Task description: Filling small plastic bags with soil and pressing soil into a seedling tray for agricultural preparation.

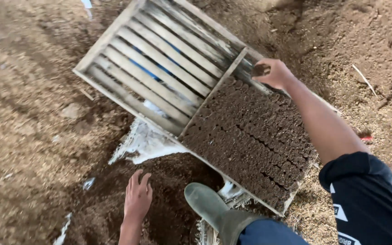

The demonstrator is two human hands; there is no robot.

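Note:
A wooden slatted tray [114,31] lies tilted on the ground. Its right half is packed with rows of small dark soil cylinders [250,136]; its left half shows bare slats. My right hand [273,72] reaches to the far edge of the filled half and is closed around one dark soil plug [260,69], beside the tray's middle divider. My left hand [137,195] rests flat, fingers spread, on a mound of dark soil [169,181] in front of the tray.
A green rubber boot [207,204] stands between the soil mound and the tray's near corner. A torn white sack [146,143] lies under the soil. Loose brown earth and straw cover the ground all around.

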